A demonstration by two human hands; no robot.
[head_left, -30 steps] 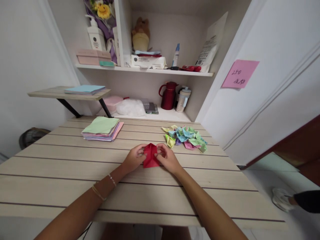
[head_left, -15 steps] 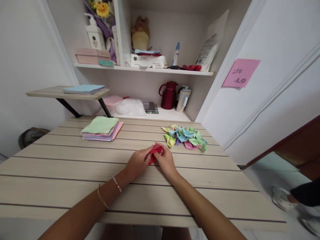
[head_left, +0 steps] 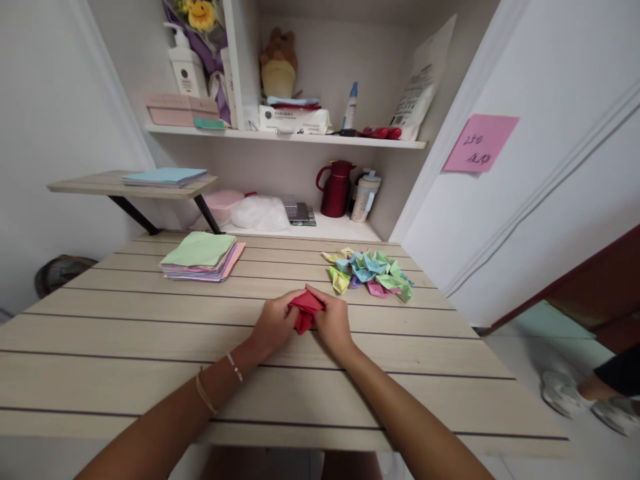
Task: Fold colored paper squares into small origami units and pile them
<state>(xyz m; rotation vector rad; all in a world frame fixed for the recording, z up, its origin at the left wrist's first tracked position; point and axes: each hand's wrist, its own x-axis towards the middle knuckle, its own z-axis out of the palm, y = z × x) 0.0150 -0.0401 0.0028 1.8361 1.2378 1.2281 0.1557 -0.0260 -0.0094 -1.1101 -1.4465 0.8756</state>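
Note:
A folded piece of red paper [head_left: 305,311] is held between both hands, just above the middle of the slatted table [head_left: 200,340]. My left hand [head_left: 273,323] pinches its left side, and my right hand [head_left: 334,321] grips the right side, fingers partly hidden behind the paper. The paper has creased layers, with a flap pointing down toward me. Beyond my right hand lies a pile of folded paper boats [head_left: 373,270] in blue, green, yellow, pink and purple. At the back left sits a stack of coloured paper sheets [head_left: 200,253], pale green on top.
A small raised shelf [head_left: 100,183] on black legs bears blue paper sheets [head_left: 165,176] at the left. Behind the table stand a dark red jug [head_left: 337,190] and a pale tumbler [head_left: 365,197]. A person's shoe [head_left: 563,393] shows on the floor at right.
Both hands have shifted slightly apart, and the red paper between them is turned and spread wider, showing more folds. The person's feet at right have moved a little.

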